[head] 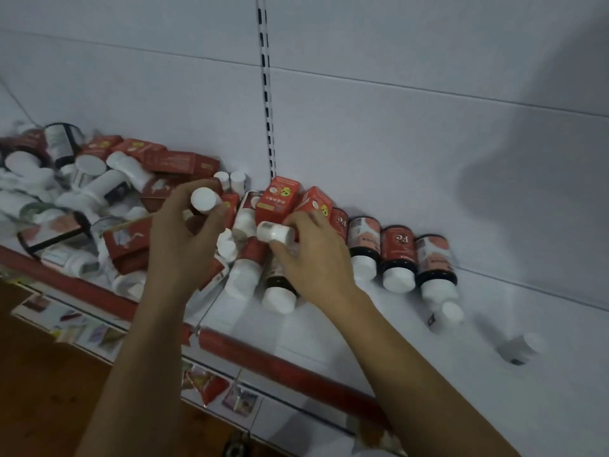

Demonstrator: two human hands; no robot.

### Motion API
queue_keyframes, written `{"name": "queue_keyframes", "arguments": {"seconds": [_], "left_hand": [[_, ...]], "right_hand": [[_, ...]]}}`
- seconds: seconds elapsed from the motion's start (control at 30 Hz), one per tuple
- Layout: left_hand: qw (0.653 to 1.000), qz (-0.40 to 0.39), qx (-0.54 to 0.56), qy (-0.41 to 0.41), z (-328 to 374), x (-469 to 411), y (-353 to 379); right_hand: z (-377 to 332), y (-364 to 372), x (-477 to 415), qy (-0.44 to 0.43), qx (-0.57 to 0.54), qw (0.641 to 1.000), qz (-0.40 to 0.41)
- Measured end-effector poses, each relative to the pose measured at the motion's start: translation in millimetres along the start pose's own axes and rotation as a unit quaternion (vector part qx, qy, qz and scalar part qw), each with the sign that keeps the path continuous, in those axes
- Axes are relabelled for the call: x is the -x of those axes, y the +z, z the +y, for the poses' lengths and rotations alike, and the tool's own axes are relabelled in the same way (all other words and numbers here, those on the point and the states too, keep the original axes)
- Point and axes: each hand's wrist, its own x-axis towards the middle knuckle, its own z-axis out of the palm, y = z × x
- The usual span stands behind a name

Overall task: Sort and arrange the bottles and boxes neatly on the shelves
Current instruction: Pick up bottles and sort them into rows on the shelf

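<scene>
My left hand [184, 239] grips a bottle with a white cap [203, 199] above the jumbled pile. A small white bottle [275, 233] lies on its side, pinched by my right hand [313, 262], in front of two red boxes [278, 201]. To the right, three red-labelled dark bottles [398, 255] lie in a row with their white caps toward me. A heap of red boxes and white bottles [99, 192] covers the left part of the white shelf [379, 331].
A small white bottle [522, 347] lies alone at the right of the shelf, another [448, 315] below the row. A red strip [280, 361] edges the shelf front. A slotted upright [268, 94] runs up the white back panel. A lower shelf shows packets [211, 384].
</scene>
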Motion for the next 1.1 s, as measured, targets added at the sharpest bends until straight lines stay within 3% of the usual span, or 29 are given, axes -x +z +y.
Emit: {"name": "queue_keyframes", "arguments": {"seconds": [0.07,0.17,0.27,0.4,0.6,0.8,0.93,1.1], "left_hand": [[1.000,-0.001,0.007,0.002,5,10,11],[0.998,-0.065,-0.005,0.010,15,29,37],[0.983,-0.182,0.002,0.004,35,54,84],[0.935,-0.348,-0.055,0.043,53,93,153],[0.887,-0.456,-0.071,0.023,41,124,195],[0.891,-0.448,-0.062,0.036,56,145,228],[0.884,-0.455,-0.088,0.057,63,154,249],[0.825,-0.562,-0.053,0.020,76,138,248]], "right_hand": [[25,-35,28,0.066,-0.088,0.993,0.041],[65,-93,81,0.144,-0.145,0.971,0.125],[95,-143,124,0.196,-0.138,0.951,0.196],[128,-179,158,0.252,-0.090,0.933,0.242],[158,-186,181,0.264,-0.026,0.943,0.200],[183,-170,171,0.288,0.063,0.954,0.048],[191,-167,178,0.315,0.020,0.948,0.028],[182,-190,191,0.324,0.010,0.945,-0.037]]}}
